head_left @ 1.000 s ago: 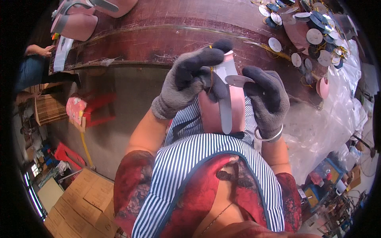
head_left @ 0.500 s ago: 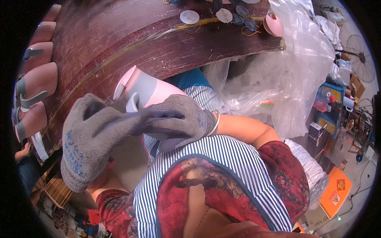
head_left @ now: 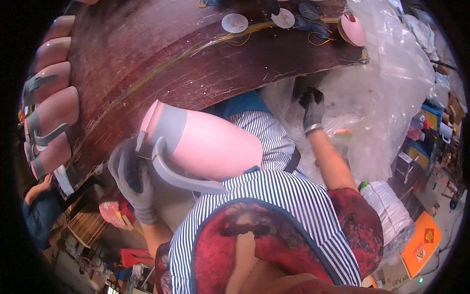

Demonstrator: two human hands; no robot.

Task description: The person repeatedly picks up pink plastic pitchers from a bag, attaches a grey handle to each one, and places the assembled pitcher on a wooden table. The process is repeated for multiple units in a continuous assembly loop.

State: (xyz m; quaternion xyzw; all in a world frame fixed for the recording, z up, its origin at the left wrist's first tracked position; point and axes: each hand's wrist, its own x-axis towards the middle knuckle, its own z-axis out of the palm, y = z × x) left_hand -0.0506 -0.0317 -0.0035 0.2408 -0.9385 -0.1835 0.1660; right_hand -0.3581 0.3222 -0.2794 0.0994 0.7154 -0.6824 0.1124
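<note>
A pink thermos jug (head_left: 220,142) with a grey collar and a grey curved handle (head_left: 183,182) lies tilted across my lap, against the table's near edge. Its lid end points left. My left hand (head_left: 131,181), in a grey knit glove, is closed at that lid end, with part of its fingers hidden. Away to the right, my right hand (head_left: 313,105) reaches beside the clear plastic sheeting (head_left: 387,103). Its glove has dark fingertips, pressed together; whatever may be between them is too small to make out.
Several pink jugs (head_left: 54,108) line the left side of the dark red table (head_left: 196,63). Round tags with yellow strings (head_left: 235,23) and a pink rounded part (head_left: 351,30) lie at its far side. Another person's hand (head_left: 39,188) shows at the left rim.
My hands, formerly close together in front of the jug, have parted. The right one went right to the plastic; the left drew back to the lid end. More of the jug shows.
</note>
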